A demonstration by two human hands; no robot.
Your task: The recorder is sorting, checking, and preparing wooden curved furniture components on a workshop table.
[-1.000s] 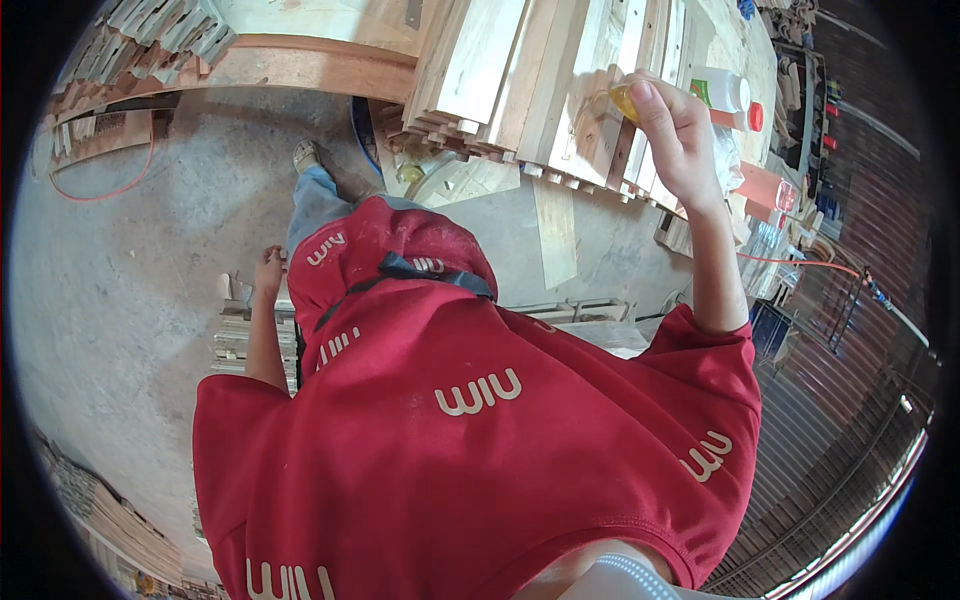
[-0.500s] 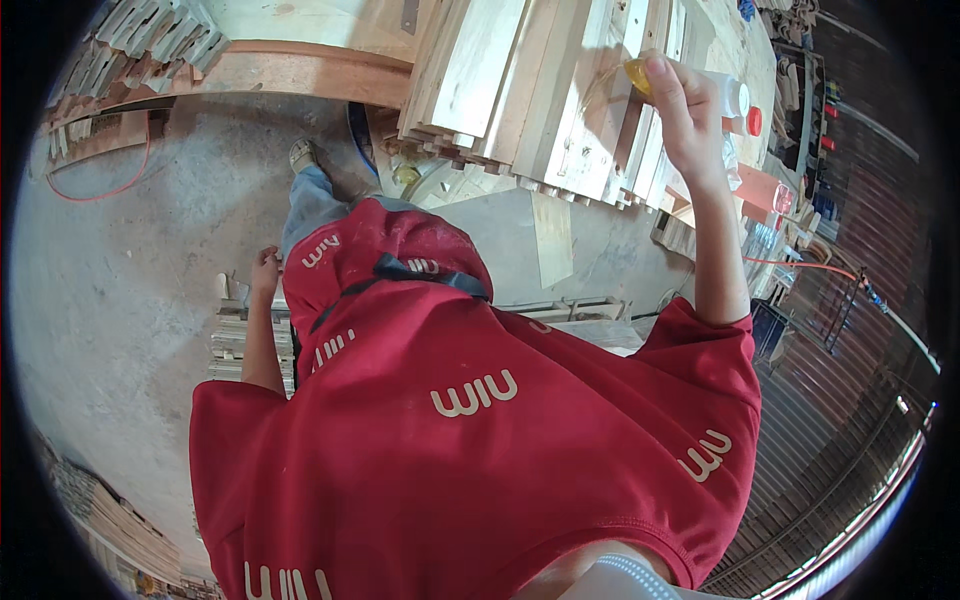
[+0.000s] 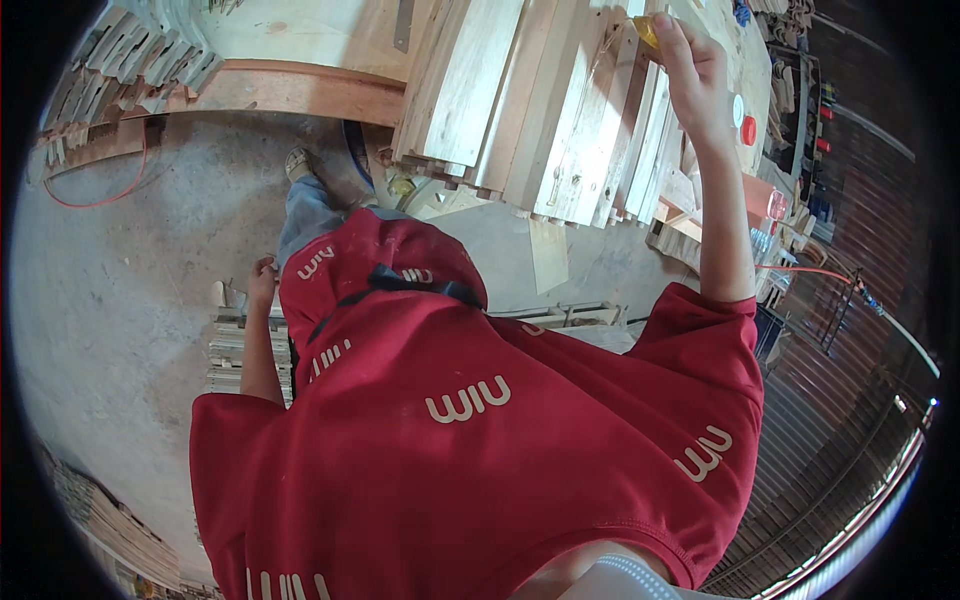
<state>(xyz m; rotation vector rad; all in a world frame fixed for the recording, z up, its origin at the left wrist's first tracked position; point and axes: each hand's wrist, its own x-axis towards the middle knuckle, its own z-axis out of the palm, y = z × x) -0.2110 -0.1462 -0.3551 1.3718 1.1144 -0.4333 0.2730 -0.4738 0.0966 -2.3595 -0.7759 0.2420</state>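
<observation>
My right hand [image 3: 697, 80] is raised over a row of pale wooden boards [image 3: 480, 80] at the upper right. Between its thumb and fingers it pinches a small, see-through yellow thing [image 3: 646, 32], whose kind I cannot make out. A thin strand seems to trail from it above the boards. Low at my left side hangs my left hand [image 3: 262, 278], its fingers curled; whatever they may hold is hidden. Just beyond my right wrist stand a white round top [image 3: 738, 110] and a red cap [image 3: 748, 130].
Stacked wooden pieces [image 3: 130, 65] lie at the far left on a wood-edged bench [image 3: 290, 90]. More strips [image 3: 235, 355] are piled by my left forearm. An orange hose [image 3: 810, 270] runs along the right, near a corrugated wall [image 3: 860, 240]. Concrete floor [image 3: 120, 280] spreads at the left.
My right hand has moved farther away over the boards, carrying the yellow thing. The view has shifted slightly. My left hand still hangs at my side.
</observation>
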